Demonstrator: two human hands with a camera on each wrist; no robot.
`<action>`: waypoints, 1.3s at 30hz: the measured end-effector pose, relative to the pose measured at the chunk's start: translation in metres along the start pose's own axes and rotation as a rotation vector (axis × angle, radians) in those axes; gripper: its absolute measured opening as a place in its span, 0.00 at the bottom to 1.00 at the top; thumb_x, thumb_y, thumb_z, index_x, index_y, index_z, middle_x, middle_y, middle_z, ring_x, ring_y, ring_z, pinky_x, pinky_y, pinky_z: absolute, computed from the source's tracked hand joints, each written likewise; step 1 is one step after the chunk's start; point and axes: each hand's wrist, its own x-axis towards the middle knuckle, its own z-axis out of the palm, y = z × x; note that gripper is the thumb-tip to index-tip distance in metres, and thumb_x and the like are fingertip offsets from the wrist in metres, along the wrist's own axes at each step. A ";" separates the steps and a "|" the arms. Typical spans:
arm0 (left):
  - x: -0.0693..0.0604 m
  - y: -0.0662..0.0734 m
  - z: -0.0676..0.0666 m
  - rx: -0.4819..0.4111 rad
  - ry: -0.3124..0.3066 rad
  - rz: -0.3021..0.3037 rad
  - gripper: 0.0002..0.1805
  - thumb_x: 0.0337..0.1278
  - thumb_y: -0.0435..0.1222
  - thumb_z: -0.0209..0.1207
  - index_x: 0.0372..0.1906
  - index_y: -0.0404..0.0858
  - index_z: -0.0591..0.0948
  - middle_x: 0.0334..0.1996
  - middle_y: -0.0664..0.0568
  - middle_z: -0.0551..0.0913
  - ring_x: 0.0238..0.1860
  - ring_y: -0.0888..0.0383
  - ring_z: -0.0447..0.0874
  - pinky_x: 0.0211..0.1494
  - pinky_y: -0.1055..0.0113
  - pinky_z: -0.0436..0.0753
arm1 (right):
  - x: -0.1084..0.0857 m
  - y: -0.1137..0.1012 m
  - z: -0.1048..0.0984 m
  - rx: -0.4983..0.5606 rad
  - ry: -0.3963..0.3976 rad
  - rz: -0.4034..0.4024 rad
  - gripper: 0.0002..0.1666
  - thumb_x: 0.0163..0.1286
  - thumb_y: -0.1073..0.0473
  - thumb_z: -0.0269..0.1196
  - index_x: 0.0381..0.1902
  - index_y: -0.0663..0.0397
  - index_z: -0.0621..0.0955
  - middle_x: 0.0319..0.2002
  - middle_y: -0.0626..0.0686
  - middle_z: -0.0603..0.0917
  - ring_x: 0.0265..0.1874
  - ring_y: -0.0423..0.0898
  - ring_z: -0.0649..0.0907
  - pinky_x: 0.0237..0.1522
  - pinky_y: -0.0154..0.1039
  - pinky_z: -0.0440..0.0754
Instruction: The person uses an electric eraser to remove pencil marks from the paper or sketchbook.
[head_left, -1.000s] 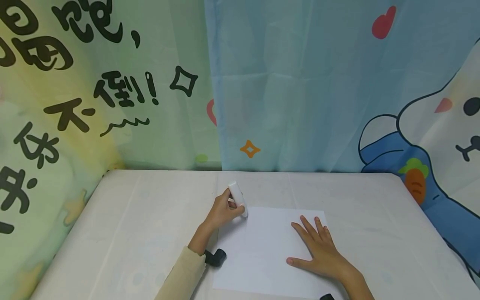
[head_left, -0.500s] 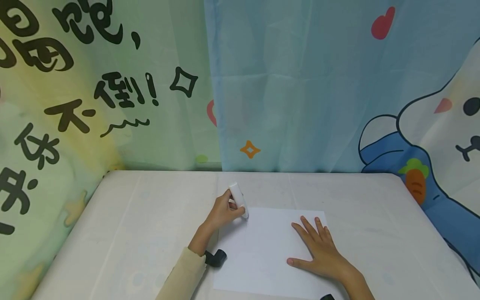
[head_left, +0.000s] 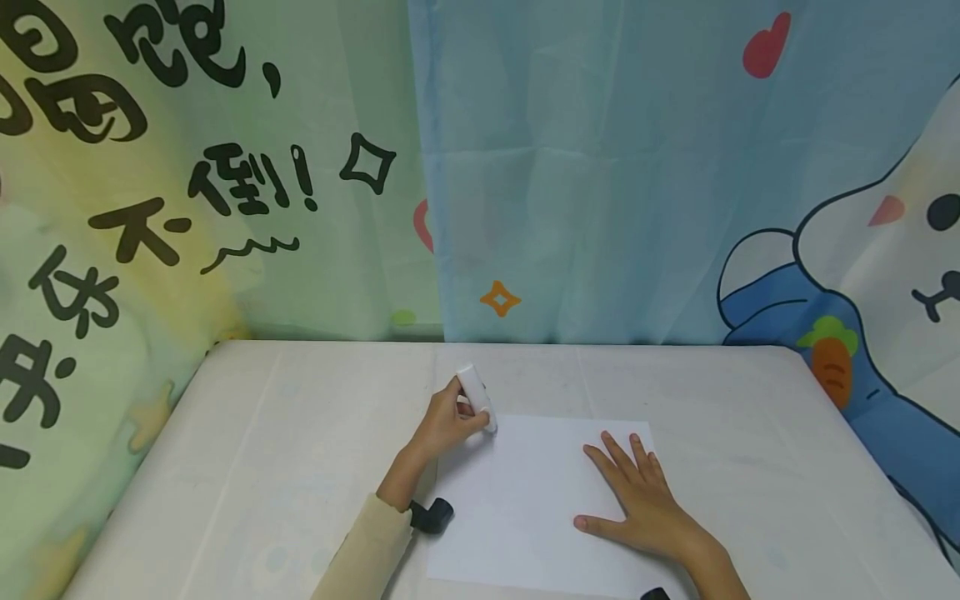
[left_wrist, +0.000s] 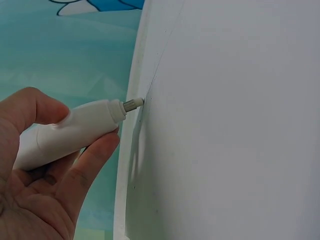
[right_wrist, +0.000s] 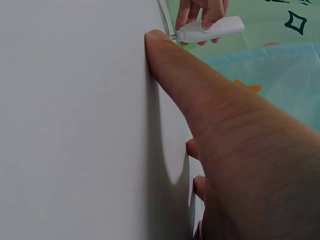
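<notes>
My left hand (head_left: 442,427) grips a white electric eraser (head_left: 476,396) near the upper left corner of a white sheet of paper (head_left: 525,508). In the left wrist view the thumb lies on the side of the electric eraser (left_wrist: 82,125), and the other fingers curl below it. A small pale tip (left_wrist: 139,101) in a metal holder points at the sheet and appears to touch it. Spread out on the paper's right part, my right hand (head_left: 647,508) lies with straight fingers. The right wrist view shows its thumb (right_wrist: 165,50) resting on the sheet.
The paper lies on a table with a white cover (head_left: 285,467). Behind the table hangs a printed curtain (head_left: 570,208) with a cartoon animal and lettering. A black wrist camera (head_left: 432,517) sits beside the left wrist, low over the paper's left edge.
</notes>
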 end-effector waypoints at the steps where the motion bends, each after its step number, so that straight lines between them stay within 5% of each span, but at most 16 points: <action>1: 0.000 0.000 0.000 0.000 0.002 0.000 0.18 0.55 0.27 0.60 0.50 0.28 0.71 0.41 0.39 0.79 0.39 0.47 0.84 0.37 0.71 0.79 | 0.000 0.000 0.000 0.002 0.001 -0.001 0.58 0.52 0.34 0.70 0.72 0.54 0.62 0.75 0.66 0.49 0.73 0.69 0.34 0.67 0.67 0.27; 26: 0.001 -0.001 0.002 -0.064 0.035 0.014 0.20 0.57 0.24 0.58 0.54 0.25 0.70 0.45 0.34 0.78 0.45 0.40 0.84 0.46 0.59 0.84 | 0.000 -0.001 -0.001 0.005 0.005 0.004 0.57 0.51 0.34 0.70 0.72 0.54 0.62 0.75 0.67 0.50 0.73 0.70 0.36 0.67 0.68 0.29; 39: 0.000 -0.002 0.002 -0.052 0.022 0.030 0.20 0.55 0.25 0.59 0.52 0.27 0.70 0.42 0.37 0.78 0.41 0.42 0.84 0.40 0.64 0.83 | 0.001 -0.001 -0.001 0.003 0.002 0.010 0.58 0.51 0.34 0.70 0.72 0.55 0.62 0.75 0.67 0.50 0.73 0.70 0.36 0.67 0.67 0.27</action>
